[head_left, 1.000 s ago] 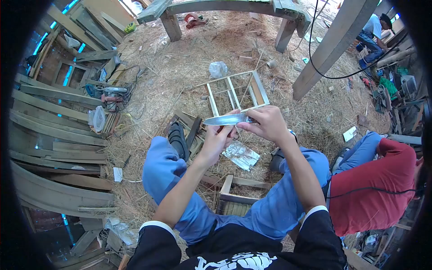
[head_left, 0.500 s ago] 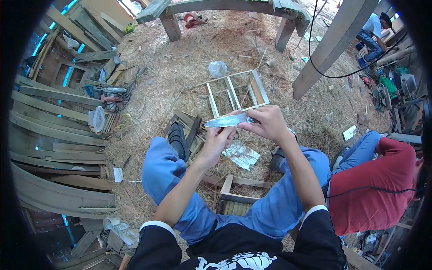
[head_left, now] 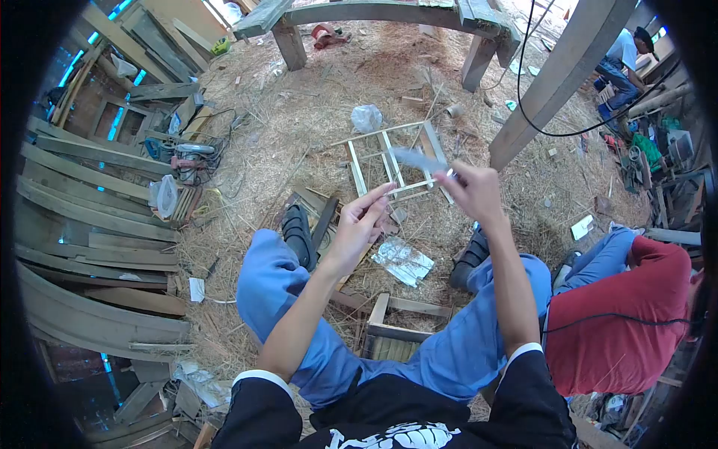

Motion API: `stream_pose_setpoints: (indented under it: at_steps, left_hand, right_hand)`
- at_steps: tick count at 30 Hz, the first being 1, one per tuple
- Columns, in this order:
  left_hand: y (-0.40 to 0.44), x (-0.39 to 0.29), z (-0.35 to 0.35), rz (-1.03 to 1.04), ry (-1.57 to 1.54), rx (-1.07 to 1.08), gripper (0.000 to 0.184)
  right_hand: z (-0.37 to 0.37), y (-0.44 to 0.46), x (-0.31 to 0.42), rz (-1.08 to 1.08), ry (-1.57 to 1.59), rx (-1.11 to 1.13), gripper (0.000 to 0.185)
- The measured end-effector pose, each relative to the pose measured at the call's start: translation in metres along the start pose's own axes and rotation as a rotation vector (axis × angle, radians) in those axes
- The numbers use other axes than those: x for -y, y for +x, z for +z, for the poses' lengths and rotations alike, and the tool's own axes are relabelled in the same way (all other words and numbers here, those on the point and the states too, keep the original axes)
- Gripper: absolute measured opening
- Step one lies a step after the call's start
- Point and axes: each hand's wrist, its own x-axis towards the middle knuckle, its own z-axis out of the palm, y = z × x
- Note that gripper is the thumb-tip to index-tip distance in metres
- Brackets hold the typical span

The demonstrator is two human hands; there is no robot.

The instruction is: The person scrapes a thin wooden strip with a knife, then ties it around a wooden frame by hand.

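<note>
In the head view my right hand (head_left: 476, 196) is closed around the handle of a knife (head_left: 419, 159). The broad blade points up and left, smeared by motion, over a pale wooden frame (head_left: 387, 159) on the ground. My left hand (head_left: 363, 223) is lower and to the left, clear of the blade. Its thumb and fingers are pressed together, and a thin pale strip shows by the fingertips; whether they grip it I cannot tell. Below the hands lies a whitish, stained sheet (head_left: 404, 260). A small wooden box-like piece (head_left: 407, 331) stands between my legs.
A person in a red top (head_left: 617, 318) sits close at my right; another person (head_left: 624, 67) crouches far right. A slanting post (head_left: 557, 86) with a black cable and a wooden bench (head_left: 374, 15) stand ahead. Planks (head_left: 97, 232) and a power saw (head_left: 193, 161) lie left.
The knife has swung up and away from my left hand, its blade now pointing up and left. My right hand has shifted slightly right, and my left hand has lost contact with the blade.
</note>
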Motion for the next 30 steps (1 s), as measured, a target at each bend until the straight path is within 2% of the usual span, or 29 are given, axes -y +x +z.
stream_pose_setpoints:
  at_steps: [3, 6, 9, 12, 15, 21, 30]
  left_hand:
    - [-0.002, 0.008, -0.001, -0.088, 0.03, 0.033, 0.039]
    - [-0.006, 0.019, 0.006, -0.135, 0.008, 0.021, 0.034]
    - [-0.004, 0.024, 0.006, -0.097, 0.021, 0.012, 0.024]
    - [-0.004, 0.016, 0.009, -0.111, -0.123, 0.067, 0.018]
    - [-0.002, 0.02, 0.006, -0.101, -0.096, 0.103, 0.021]
    - [-0.003, 0.013, 0.015, -0.123, -0.099, -0.038, 0.043]
    - [-0.006, 0.008, 0.016, -0.136, -0.097, 0.063, 0.045]
  right_hand:
    - [0.019, -0.012, 0.016, -0.224, 0.057, 0.1, 0.035]
    - [0.029, -0.015, 0.04, -0.341, 0.147, 0.12, 0.032]
    - [0.028, -0.009, 0.042, -0.361, 0.159, 0.095, 0.034]
    - [0.034, -0.006, 0.033, -0.379, 0.143, 0.045, 0.038]
    - [0.034, -0.005, 0.029, -0.376, 0.102, 0.031, 0.042]
    - [0.027, -0.009, 0.034, -0.41, 0.06, 0.09, 0.045]
    - [0.023, -0.01, 0.03, -0.414, 0.105, 0.046, 0.045]
